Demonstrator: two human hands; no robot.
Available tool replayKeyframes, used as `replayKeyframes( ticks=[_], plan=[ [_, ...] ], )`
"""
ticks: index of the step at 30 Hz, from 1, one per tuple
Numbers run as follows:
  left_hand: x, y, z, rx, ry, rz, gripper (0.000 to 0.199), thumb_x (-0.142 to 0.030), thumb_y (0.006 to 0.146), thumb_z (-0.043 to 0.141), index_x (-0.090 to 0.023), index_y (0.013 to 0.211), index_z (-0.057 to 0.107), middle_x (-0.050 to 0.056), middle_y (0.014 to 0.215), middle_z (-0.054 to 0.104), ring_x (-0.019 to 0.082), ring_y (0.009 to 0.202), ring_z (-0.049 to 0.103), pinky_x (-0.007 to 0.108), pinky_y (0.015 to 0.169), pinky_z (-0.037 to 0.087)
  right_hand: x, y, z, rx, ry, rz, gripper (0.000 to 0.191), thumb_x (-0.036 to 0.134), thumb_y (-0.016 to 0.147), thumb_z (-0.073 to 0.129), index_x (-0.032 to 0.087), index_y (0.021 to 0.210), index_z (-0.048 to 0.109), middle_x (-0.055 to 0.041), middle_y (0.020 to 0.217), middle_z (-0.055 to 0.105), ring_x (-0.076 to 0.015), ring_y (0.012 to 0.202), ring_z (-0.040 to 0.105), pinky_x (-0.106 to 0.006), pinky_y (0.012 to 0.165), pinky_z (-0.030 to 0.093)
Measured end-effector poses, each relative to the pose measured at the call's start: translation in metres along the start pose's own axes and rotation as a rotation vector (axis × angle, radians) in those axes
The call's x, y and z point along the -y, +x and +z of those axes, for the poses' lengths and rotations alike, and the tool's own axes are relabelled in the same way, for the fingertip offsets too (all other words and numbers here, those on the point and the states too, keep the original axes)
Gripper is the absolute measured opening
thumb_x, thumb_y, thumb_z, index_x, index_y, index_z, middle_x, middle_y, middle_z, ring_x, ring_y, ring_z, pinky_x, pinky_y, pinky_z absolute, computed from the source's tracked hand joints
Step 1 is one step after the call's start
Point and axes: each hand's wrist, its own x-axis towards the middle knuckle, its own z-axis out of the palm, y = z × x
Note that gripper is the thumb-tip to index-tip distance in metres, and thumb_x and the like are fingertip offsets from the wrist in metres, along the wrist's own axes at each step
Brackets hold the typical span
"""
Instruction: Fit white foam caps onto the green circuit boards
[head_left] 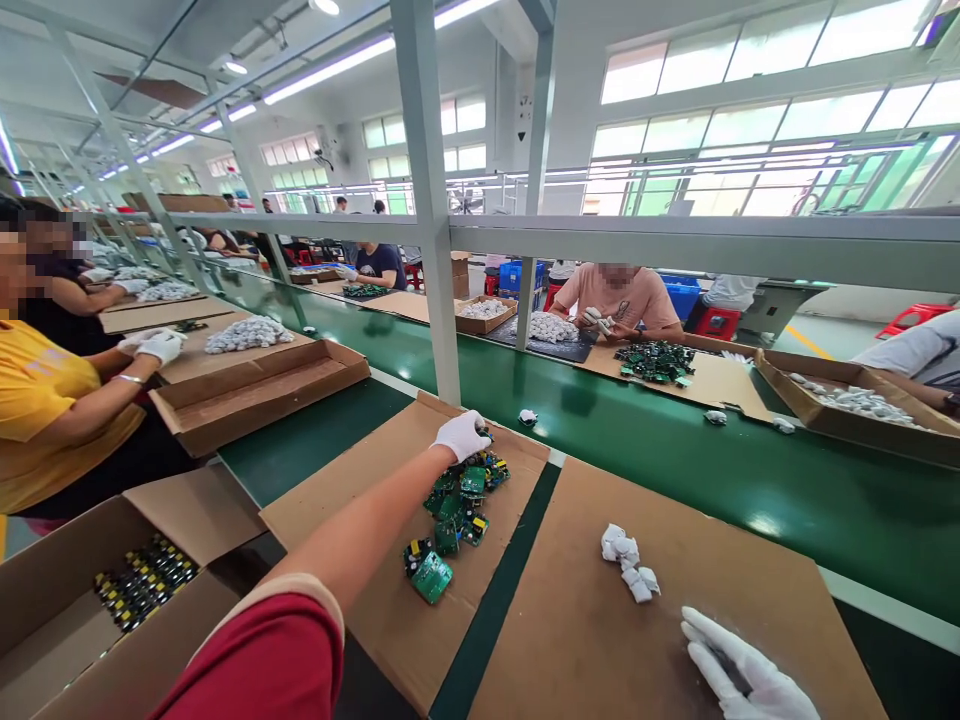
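Note:
My left hand (459, 437), in a white glove, reaches to the far end of a heap of green circuit boards (474, 482) on a cardboard sheet. Its fingers are curled in a pinch on a circuit board, of which only a small dark part shows at the fingertips. One board (431, 578) lies at the near end of the heap. Low on the right, my gloved right hand (742, 668) hovers over or rests on a second cardboard sheet (585, 620), fingers stretched out and holding nothing. Beyond its fingertips lie a few small white wrapped pieces (619, 546).
A green conveyor belt (637, 455) runs behind the cardboard, carrying a few white pieces (528, 417). At lower left stands an open carton (52, 655) with rows of boards (146, 580). Co-workers sit left and across; a metal post (427, 200) rises ahead.

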Motion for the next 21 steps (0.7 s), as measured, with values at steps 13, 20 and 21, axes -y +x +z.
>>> replayKeyframes(
  ticks=[13,20,21],
  plan=[
    [-0.097,-0.134,0.063,0.541,-1.269,-0.243,0.030,-0.039,0.073,0.060,-0.017,0.093,0.056,0.005,0.096,0.062,0.004,0.049,0.050,0.013,0.036,0.030,0.070,0.040,0.010,0.062,-0.074,-0.005,0.043,0.033,0.079,0.048,0.019,0.119,0.053,-0.0070,0.100,0.066,-0.0195,0.086,0.061,-0.030,0.077,0.047],
    [-0.127,-0.165,0.112,0.946,-1.703,-0.624,0.017,-0.029,0.082,0.052,-0.013,0.084,0.054,0.000,0.077,0.055,0.000,0.041,0.036,0.011,0.033,0.021,0.063,0.029,0.008,0.052,-0.130,-0.088,0.012,0.027,0.071,0.057,0.022,0.081,0.060,-0.0031,0.082,0.061,-0.0184,0.075,0.058,-0.029,0.069,0.044],
    [-0.127,-0.166,0.116,0.950,-1.718,-0.631,0.017,-0.030,0.082,0.052,-0.014,0.085,0.053,0.000,0.076,0.054,0.000,0.041,0.035,0.011,0.033,0.021,0.062,0.026,0.007,0.051,-0.126,-0.089,0.010,0.025,0.070,0.057,0.022,0.079,0.058,-0.0021,0.081,0.061,-0.0174,0.074,0.058,-0.028,0.068,0.044]
  ],
)
